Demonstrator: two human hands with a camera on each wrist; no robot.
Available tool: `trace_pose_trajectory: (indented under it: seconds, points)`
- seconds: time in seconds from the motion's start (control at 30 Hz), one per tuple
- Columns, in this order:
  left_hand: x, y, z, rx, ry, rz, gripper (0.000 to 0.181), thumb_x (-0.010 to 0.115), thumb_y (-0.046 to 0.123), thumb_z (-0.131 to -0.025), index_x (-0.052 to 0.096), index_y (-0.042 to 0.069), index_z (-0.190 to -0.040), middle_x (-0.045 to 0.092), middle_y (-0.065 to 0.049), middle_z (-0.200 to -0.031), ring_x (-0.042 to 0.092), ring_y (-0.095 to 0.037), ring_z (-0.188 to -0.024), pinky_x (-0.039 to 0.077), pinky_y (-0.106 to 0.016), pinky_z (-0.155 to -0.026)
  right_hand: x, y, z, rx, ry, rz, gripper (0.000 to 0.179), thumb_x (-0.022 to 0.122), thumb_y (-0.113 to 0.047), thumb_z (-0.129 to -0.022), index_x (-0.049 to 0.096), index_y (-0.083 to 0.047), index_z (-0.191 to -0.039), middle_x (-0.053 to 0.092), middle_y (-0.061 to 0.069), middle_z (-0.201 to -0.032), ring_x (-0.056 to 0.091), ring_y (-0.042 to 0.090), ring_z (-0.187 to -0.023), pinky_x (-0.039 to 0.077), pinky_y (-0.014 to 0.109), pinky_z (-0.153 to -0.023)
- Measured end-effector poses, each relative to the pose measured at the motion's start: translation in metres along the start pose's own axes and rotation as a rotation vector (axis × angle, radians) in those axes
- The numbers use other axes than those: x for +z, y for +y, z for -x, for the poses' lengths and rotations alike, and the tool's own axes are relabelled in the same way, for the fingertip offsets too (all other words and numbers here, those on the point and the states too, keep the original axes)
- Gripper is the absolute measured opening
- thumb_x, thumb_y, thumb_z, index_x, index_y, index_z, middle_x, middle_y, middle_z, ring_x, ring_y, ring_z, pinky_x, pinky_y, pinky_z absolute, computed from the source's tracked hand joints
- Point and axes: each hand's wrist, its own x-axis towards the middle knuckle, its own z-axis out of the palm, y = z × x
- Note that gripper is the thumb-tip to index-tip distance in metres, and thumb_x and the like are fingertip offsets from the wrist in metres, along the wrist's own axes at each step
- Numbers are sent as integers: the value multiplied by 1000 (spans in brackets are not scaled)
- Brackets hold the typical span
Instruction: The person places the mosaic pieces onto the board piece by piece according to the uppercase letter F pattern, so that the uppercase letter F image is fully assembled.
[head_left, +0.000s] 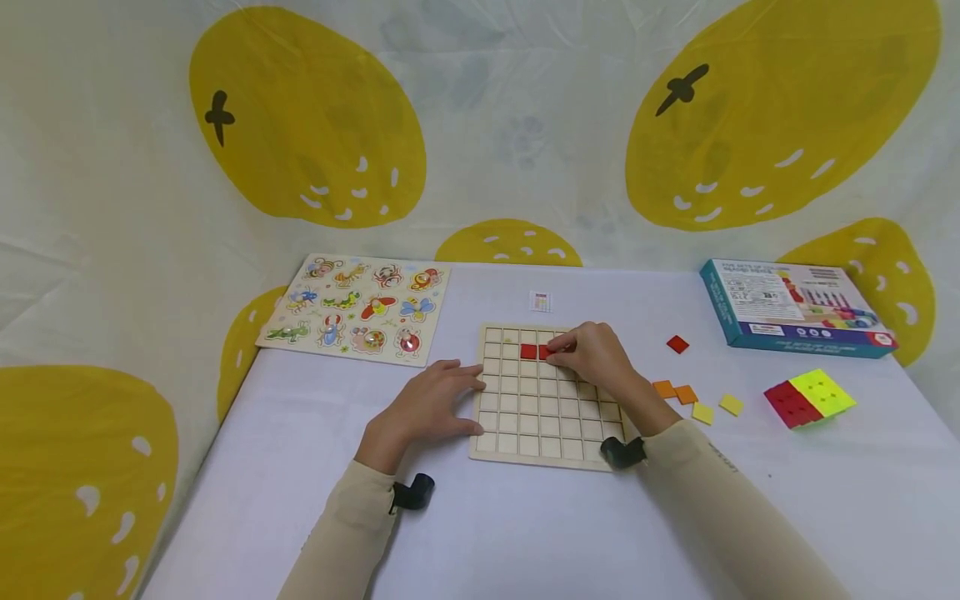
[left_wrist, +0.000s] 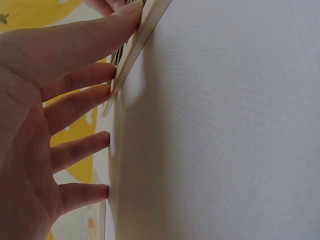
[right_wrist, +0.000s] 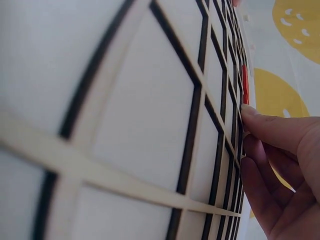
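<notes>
A wooden grid board [head_left: 518, 457] with square cells lies on the white table. One red square tile [head_left: 528, 352] sits in a cell of its second row from the far side. Just right of it, my right hand [head_left: 600, 358] pinches another red tile [head_left: 544, 352] between thumb and fingertips, low over the grid; the fingers partly hide it. In the right wrist view, a thin red edge [right_wrist: 245, 82] shows beside the thumb. My left hand [head_left: 431, 406] has its fingers spread, with the thumb [left_wrist: 127, 15] and nearest fingertips against the board's left edge.
Right of the board lie a loose red tile [head_left: 677, 343], orange tiles [head_left: 686, 394] and yellow tiles [head_left: 702, 413]. Farther right are a colored cube [head_left: 810, 398] and a flat box [head_left: 798, 308]. An insect puzzle board [head_left: 356, 310] lies back left, a small printed card [head_left: 541, 301] behind the grid.
</notes>
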Motion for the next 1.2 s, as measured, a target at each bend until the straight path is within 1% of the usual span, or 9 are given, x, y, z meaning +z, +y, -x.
trace_pose_trajectory:
  seconds: [0.13,0.27,0.4,0.53,0.67,0.83,0.9,1.07,1.2]
  points:
    - [0,0,0,-2,1,1,62,84,45,-80,68,19,-133,51,3,-158,41,-30,-151,35,-50,-124,-1,0,0,18,-9,-3,25,83,-22,-86,81,-11,-108,80,8,-113,69,26,-108,56,38,-88]
    - [1,-1,-1,1,-5,-1,62,84,45,-80,68,20,-134,51,3,-158,41,-30,-151,35,-50,-125,0,0,0,36,-23,1,26,82,-23,-87,81,-12,-111,78,9,-117,67,25,-106,54,36,-86]
    - [2,-2,-2,-3,-11,-8,62,84,46,-80,67,21,-135,50,4,-159,40,-30,-151,36,-49,-125,1,3,1,2,-22,-20,29,81,-23,-87,80,-9,-112,75,10,-125,69,26,-107,56,38,-88]
    - [2,-1,-1,-11,-10,-9,62,84,46,-80,67,22,-135,50,5,-159,40,-29,-152,35,-49,-125,-2,7,4,-45,9,-97,30,81,-21,-87,78,-6,-113,68,11,-137,74,26,-104,61,41,-90]
    - [2,-2,-1,-7,-3,-9,62,84,46,-80,68,22,-134,50,5,-158,41,-28,-151,36,-49,-125,-10,12,7,-52,71,-145,31,80,-19,-89,76,-5,-116,67,12,-139,75,27,-100,63,44,-88]
    - [3,-3,0,-4,4,-11,62,84,46,-80,68,22,-134,50,5,-158,42,-29,-150,37,-49,-124,-22,22,12,-7,120,-145,38,80,-22,-89,72,-9,-125,68,13,-134,71,31,-106,62,47,-90]
    - [3,-2,0,-5,5,-12,62,84,46,-80,68,22,-134,50,5,-158,42,-28,-150,37,-49,-124,-26,28,14,25,129,-137,41,79,-25,-90,70,-11,-128,68,14,-134,68,33,-109,61,49,-92]
    - [2,-2,-1,-1,-1,-16,62,84,46,-80,68,21,-134,50,4,-158,41,-29,-150,38,-49,-123,-39,43,21,128,124,-120,46,77,-33,-91,67,-16,-133,61,17,-141,57,38,-120,53,54,-101]
    - [1,-2,-1,6,-6,-19,62,83,46,-80,67,20,-134,50,3,-159,41,-30,-151,37,-49,-124,-50,56,27,167,119,-111,47,75,-35,-92,65,-15,-134,56,19,-146,49,42,-129,46,61,-107]
